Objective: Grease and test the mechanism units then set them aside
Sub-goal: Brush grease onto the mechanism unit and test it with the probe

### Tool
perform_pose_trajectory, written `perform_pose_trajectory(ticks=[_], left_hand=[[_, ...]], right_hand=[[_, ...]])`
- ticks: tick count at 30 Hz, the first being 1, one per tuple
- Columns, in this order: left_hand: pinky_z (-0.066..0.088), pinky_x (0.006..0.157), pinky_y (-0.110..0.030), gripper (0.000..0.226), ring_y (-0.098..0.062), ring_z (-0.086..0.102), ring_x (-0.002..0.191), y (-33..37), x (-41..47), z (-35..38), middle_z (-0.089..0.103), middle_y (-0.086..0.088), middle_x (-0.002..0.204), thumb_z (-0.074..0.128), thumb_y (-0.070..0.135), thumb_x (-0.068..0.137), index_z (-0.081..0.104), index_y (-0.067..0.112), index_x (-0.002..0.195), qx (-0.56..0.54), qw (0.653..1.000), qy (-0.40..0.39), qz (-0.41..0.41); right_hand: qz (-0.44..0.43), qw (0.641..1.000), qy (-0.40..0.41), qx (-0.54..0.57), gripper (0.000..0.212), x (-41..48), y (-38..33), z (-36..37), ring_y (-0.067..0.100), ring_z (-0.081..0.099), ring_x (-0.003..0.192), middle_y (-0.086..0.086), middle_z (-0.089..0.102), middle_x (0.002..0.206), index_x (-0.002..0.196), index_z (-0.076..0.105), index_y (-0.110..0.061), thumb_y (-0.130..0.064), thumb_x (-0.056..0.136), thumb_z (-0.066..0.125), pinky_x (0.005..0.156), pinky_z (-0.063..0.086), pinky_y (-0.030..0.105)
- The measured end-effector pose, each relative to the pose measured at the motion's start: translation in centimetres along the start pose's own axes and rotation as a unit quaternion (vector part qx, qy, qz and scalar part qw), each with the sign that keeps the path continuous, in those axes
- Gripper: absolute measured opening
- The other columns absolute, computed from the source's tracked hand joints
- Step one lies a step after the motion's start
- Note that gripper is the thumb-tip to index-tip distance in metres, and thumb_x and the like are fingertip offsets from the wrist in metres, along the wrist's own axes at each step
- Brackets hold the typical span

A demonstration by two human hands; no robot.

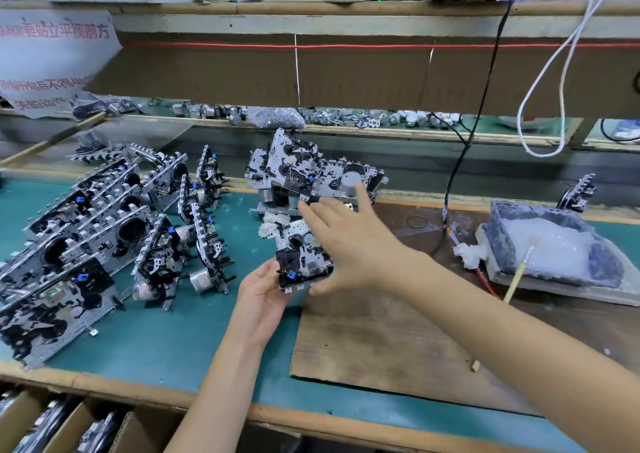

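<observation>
- Under the near edge of the bench (104, 381), open cardboard boxes (52, 425) hold more metal units.
- Near the bench's middle, the left hand (263, 300) grips the near left corner of one mechanism unit (304, 262), fingers curled under it. The unit sits where the green mat (173, 331) meets the wooden board (381, 341).
- The right hand (346, 244) lies flat across the unit's right side, fingers straight and spread, clasping nothing.
- The unit's long axis runs away from the person.
- Rows of units (86, 230) stand on edge to the left, nearer the left hand, so setting aside likely goes that way.
- The grease tub (554, 244) and its brush (517, 276) sit to the right, nearer the right hand.
- A pile of units (311, 175) rests at the far edge, just beyond the right fingertips.
- At the far left corner hangs a paper sign (52, 61) in red Chinese characters. The top line partly reads "站立平视前方", and the creased lower lines are unreadable.
</observation>
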State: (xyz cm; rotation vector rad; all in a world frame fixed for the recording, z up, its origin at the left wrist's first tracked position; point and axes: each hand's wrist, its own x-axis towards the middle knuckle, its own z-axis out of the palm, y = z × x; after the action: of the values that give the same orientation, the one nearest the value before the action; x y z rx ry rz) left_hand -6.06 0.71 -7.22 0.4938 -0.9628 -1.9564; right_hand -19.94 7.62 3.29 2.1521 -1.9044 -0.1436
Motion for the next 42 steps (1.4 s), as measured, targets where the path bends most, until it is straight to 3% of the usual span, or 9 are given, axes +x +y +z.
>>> perform_pose_trajectory(ticks=[9, 16, 19, 21, 24, 28, 32, 36, 42], left_hand=[[0.054, 0.062, -0.02, 0.024, -0.011, 0.07, 0.073, -0.1, -0.1, 0.3, 0.074, -0.004, 0.084, 0.048, 0.009, 0.082, 0.065, 0.0, 0.097, 0.031, 1.0, -0.002, 0.005], [0.056, 0.067, -0.022, 0.025, -0.012, 0.07, 0.075, -0.3, -0.3, 1.0, 0.074, -0.004, 0.084, 0.038, 0.002, 0.094, 0.062, -0.001, 0.099, 0.042, 0.999, 0.016, -0.001], [0.055, 0.066, -0.019, 0.024, -0.01, 0.068, 0.074, -0.3, -0.3, 0.9, 0.074, -0.003, 0.082, 0.036, -0.001, 0.096, 0.06, -0.003, 0.099, 0.036, 0.999, 0.029, -0.006], [0.056, 0.068, -0.019, 0.024, -0.01, 0.068, 0.074, -0.4, -0.2, 0.9, 0.074, -0.002, 0.082, 0.035, -0.002, 0.097, 0.06, -0.003, 0.099, 0.034, 0.999, 0.039, -0.011], [0.056, 0.07, -0.019, 0.026, -0.009, 0.068, 0.077, -0.6, -0.1, 0.9, 0.074, -0.002, 0.085, 0.034, -0.002, 0.098, 0.059, -0.002, 0.101, 0.025, 0.999, 0.041, -0.015], [0.055, 0.065, -0.018, 0.027, -0.008, 0.068, 0.073, -0.8, 0.1, 1.0, 0.074, 0.0, 0.085, 0.032, 0.0, 0.098, 0.059, -0.001, 0.1, 0.015, 0.999, 0.035, -0.012], [0.054, 0.059, -0.017, 0.034, -0.007, 0.064, 0.063, -0.8, 0.0, 0.7, 0.072, 0.0, 0.077, 0.031, 0.001, 0.099, 0.063, 0.002, 0.089, 0.001, 0.999, 0.034, -0.017], [0.054, 0.062, -0.019, 0.035, -0.008, 0.066, 0.067, -0.8, 0.1, 0.2, 0.072, -0.001, 0.08, 0.032, 0.002, 0.098, 0.066, 0.004, 0.088, 0.001, 0.999, 0.031, -0.023], [0.057, 0.072, -0.023, 0.044, -0.01, 0.069, 0.077, -1.1, 0.5, 0.0, 0.073, -0.002, 0.089, 0.031, 0.003, 0.099, 0.072, 0.005, 0.084, 0.005, 1.0, 0.009, -0.029]], right_hand=[[0.038, 0.998, -0.002, 0.052, 0.089, 0.3, -1.1, 1.2, 0.025, 0.029, 0.127, 0.01, 0.036, 0.136, 0.145, 0.02, -0.025, -0.057, 0.072, 0.061, 0.1, -0.006, 0.071], [0.038, 0.993, -0.011, 0.111, 0.1, -0.6, -0.1, 0.7, 0.019, 0.003, 0.142, 0.007, 0.013, 0.154, 0.146, -0.01, -0.036, -0.066, 0.076, 0.054, 0.104, -0.009, 0.066], [0.068, 0.961, 0.085, 0.253, 0.079, -2.4, 1.6, -0.8, 0.018, 0.021, 0.137, 0.005, 0.029, 0.148, 0.148, 0.009, -0.031, -0.051, 0.086, 0.054, 0.111, 0.018, 0.044], [0.143, 0.943, 0.13, 0.272, 0.05, -4.0, 3.2, -1.8, 0.021, 0.05, 0.109, 0.003, 0.054, 0.119, 0.14, 0.038, -0.023, -0.038, 0.093, 0.05, 0.084, 0.04, 0.032], [0.262, 0.951, 0.04, 0.158, 0.031, -6.8, 5.5, -2.3, 0.023, 0.057, 0.077, 0.006, 0.064, 0.096, 0.109, 0.062, -0.013, -0.033, 0.095, 0.043, 0.059, 0.04, 0.029], [0.345, 0.923, -0.143, 0.094, 0.032, -11.1, 6.6, -0.8, 0.029, 0.053, 0.107, 0.009, 0.056, 0.118, 0.117, 0.057, -0.02, -0.036, 0.094, 0.042, 0.073, 0.04, 0.03], [0.351, 0.893, -0.26, 0.108, 0.028, -13.9, 7.1, 1.6, 0.031, 0.052, 0.109, 0.011, 0.053, 0.121, 0.116, 0.054, -0.014, -0.016, 0.092, 0.039, 0.083, 0.043, 0.033], [0.354, 0.892, -0.226, 0.169, 0.04, -15.4, 8.0, 2.7, 0.029, 0.054, 0.111, 0.012, 0.057, 0.121, 0.119, 0.059, -0.015, 0.0, 0.086, 0.041, 0.092, 0.046, 0.034], [0.344, 0.913, -0.154, 0.155, 0.041, -16.4, 9.2, 2.7, 0.027, 0.056, 0.101, 0.007, 0.063, 0.109, 0.113, 0.061, -0.017, 0.001, 0.082, 0.04, 0.078, 0.045, 0.03]])
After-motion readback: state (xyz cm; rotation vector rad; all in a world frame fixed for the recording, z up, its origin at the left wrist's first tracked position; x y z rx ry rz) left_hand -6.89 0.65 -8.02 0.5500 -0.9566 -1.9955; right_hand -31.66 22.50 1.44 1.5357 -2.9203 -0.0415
